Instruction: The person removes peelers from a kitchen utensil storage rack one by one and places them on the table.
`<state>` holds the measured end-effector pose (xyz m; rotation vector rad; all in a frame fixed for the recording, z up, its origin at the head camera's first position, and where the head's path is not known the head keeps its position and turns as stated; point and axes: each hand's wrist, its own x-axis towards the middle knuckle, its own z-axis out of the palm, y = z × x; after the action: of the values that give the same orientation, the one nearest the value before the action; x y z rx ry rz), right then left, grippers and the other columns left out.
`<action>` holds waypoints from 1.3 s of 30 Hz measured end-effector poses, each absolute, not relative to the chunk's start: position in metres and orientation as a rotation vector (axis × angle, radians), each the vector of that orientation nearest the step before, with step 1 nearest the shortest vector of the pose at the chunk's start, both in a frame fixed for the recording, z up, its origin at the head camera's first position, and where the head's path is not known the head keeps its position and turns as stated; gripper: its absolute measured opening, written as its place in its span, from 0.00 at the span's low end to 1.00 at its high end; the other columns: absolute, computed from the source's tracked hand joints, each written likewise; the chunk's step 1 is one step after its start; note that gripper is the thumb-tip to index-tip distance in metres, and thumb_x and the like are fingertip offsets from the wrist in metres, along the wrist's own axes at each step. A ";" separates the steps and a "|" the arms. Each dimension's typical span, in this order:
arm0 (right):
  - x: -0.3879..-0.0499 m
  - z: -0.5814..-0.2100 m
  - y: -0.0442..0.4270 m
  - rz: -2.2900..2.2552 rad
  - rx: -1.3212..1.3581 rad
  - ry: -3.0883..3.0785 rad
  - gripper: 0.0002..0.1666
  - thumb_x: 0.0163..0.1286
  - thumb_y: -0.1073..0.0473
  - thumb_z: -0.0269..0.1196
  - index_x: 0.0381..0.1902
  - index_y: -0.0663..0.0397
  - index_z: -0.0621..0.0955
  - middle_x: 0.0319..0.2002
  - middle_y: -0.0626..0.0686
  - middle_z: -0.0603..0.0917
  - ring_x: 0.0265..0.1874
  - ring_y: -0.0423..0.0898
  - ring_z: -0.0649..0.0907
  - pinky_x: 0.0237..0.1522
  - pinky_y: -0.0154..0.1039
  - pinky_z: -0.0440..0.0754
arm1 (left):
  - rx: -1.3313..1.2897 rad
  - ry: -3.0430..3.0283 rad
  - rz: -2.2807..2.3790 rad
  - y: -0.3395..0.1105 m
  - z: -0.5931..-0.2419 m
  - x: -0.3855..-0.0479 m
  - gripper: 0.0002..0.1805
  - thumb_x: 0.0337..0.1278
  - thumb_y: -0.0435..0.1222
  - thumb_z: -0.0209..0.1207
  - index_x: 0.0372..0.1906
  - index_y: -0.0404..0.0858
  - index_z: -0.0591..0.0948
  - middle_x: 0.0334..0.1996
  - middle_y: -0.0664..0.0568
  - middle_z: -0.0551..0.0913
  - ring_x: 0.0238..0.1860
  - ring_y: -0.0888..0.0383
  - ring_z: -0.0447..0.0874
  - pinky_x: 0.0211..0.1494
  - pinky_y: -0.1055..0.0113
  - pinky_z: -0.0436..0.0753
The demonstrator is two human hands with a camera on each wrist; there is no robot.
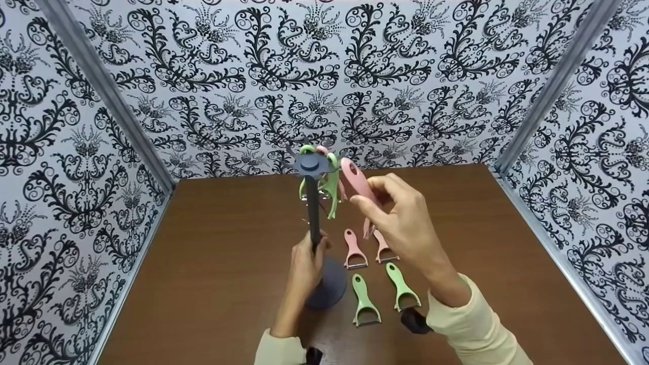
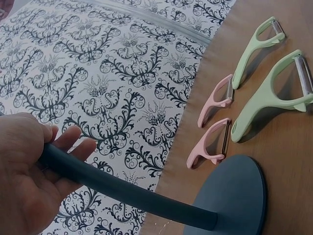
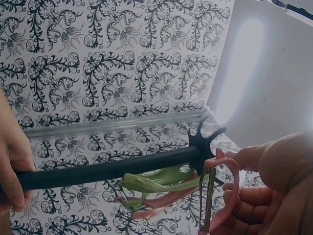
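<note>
A dark stand has a round base (image 1: 327,284), an upright pole (image 2: 122,192) and a hooked top (image 1: 311,163). My left hand (image 1: 305,263) grips the pole about midway, fingers curled round it. Green and pink peelers (image 3: 156,183) hang from the hooks. My right hand (image 1: 405,218) pinches a pink peeler (image 1: 356,178) between thumb and fingers, its holed handle end up beside the hooks and its blade end low. In the right wrist view that peeler's blade (image 3: 208,200) lies in front of the hooked top.
On the brown table (image 1: 218,263), right of the base, lie two pink peelers (image 1: 353,249) and two green peelers (image 1: 364,299). Patterned panels (image 1: 304,76) with metal edges stand behind and at both sides.
</note>
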<state>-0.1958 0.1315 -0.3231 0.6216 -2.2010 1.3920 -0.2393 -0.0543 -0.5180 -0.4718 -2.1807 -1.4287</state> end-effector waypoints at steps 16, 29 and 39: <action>-0.206 -0.332 0.166 1.330 0.494 -2.234 0.10 0.68 0.63 0.72 0.42 0.64 0.85 0.31 0.53 0.79 0.23 0.45 0.81 0.24 0.32 0.79 | -0.462 -2.182 -1.443 -0.053 -0.518 -0.239 0.03 0.74 0.28 0.58 0.40 0.35 0.80 0.29 0.52 0.86 0.31 0.56 0.85 0.34 0.63 0.81; -0.212 -0.340 0.198 1.435 0.413 -2.208 0.12 0.68 0.62 0.72 0.42 0.66 0.84 0.30 0.58 0.79 0.16 0.50 0.84 0.19 0.36 0.80 | -0.465 -2.177 -1.465 -0.053 -0.517 -0.238 0.02 0.73 0.26 0.58 0.40 0.33 0.80 0.28 0.51 0.85 0.31 0.50 0.86 0.35 0.61 0.83; -0.217 -0.349 0.214 1.407 0.337 -2.247 0.11 0.68 0.63 0.71 0.42 0.67 0.83 0.26 0.60 0.80 0.14 0.43 0.83 0.18 0.36 0.81 | -0.439 -2.209 -1.480 -0.053 -0.517 -0.238 0.03 0.74 0.28 0.57 0.42 0.36 0.80 0.30 0.52 0.86 0.33 0.57 0.86 0.38 0.60 0.84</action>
<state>-0.2173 0.2142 -0.3489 0.3374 -2.2465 1.4073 -0.2375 -0.0531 -0.5168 -0.4393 -2.2089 -1.4795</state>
